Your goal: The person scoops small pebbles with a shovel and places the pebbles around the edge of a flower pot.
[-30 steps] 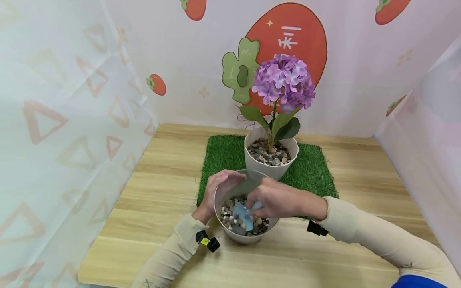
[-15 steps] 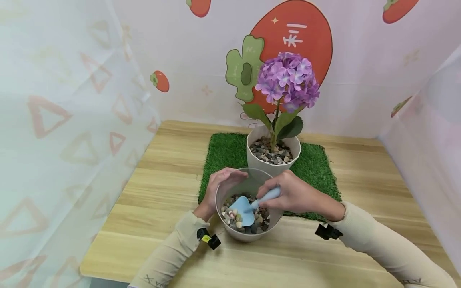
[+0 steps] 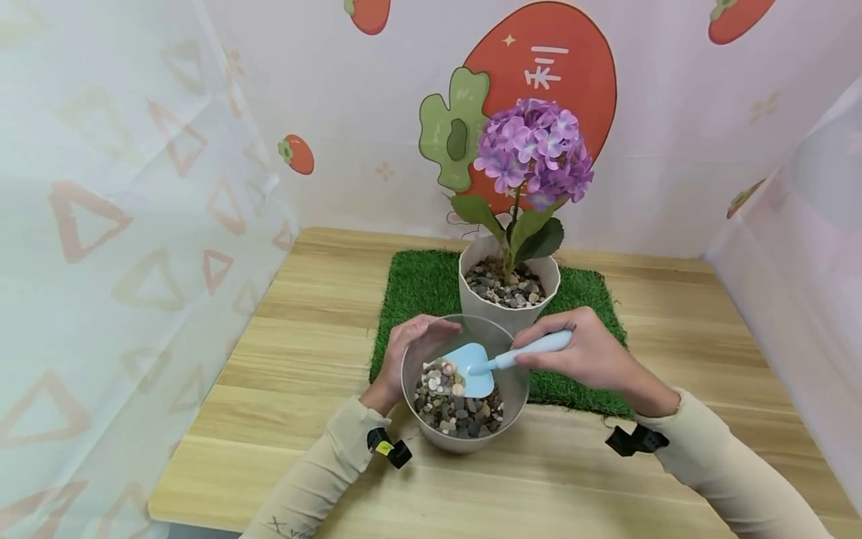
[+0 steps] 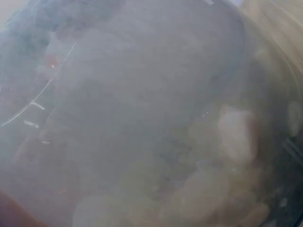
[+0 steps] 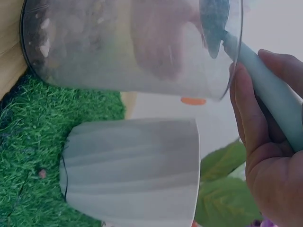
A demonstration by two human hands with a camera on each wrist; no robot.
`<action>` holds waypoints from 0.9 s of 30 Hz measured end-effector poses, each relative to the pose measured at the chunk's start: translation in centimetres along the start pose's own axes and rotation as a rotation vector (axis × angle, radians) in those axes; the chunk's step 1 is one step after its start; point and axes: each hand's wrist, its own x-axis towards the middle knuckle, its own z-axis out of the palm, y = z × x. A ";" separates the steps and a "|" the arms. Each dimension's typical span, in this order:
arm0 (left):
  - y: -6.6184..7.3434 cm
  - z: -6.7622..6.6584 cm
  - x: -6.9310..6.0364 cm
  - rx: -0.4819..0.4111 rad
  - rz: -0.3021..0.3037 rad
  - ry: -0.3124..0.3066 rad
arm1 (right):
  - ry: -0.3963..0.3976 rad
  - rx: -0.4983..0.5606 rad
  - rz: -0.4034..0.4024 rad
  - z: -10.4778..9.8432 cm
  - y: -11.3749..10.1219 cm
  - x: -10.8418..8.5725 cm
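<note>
My right hand (image 3: 592,352) grips the handle of a light blue hand trowel (image 3: 474,370), also seen in the right wrist view. Its blade lies inside the upper part of a clear plastic tub (image 3: 515,412). Pebbles (image 3: 443,378) sit at the blade's left edge, pale ones mostly. More mixed pebbles (image 3: 461,413) cover the tub's bottom. Around the tub's left side curves my left hand (image 3: 400,355), holding it upright; its fingers show blurred through the plastic. The left wrist view is hazy, filled by the tub wall (image 4: 142,94).
Behind the tub, a white pot (image 3: 498,311) holds pebbles and a purple hydrangea (image 3: 535,153). The pot stands on a green artificial grass mat (image 3: 424,281) on the wooden table (image 3: 303,337). Printed cloth hangs at the back and both sides.
The trowel has risen from the pebbles toward the tub's rim, bringing pebbles on its blade. My right hand has moved right and a little away. My left hand stays on the tub.
</note>
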 end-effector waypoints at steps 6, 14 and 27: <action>-0.1 0.0 0.1 0.005 0.000 -0.024 | 0.119 0.018 0.005 -1.3 0.0 -1.0; 0.1 -0.3 -0.1 0.046 -0.033 0.014 | 0.248 -0.049 0.038 -3.4 -1.1 -2.1; 0.1 0.0 -0.1 -0.021 -0.014 -0.015 | 0.464 -0.161 0.078 -7.1 -2.1 -3.7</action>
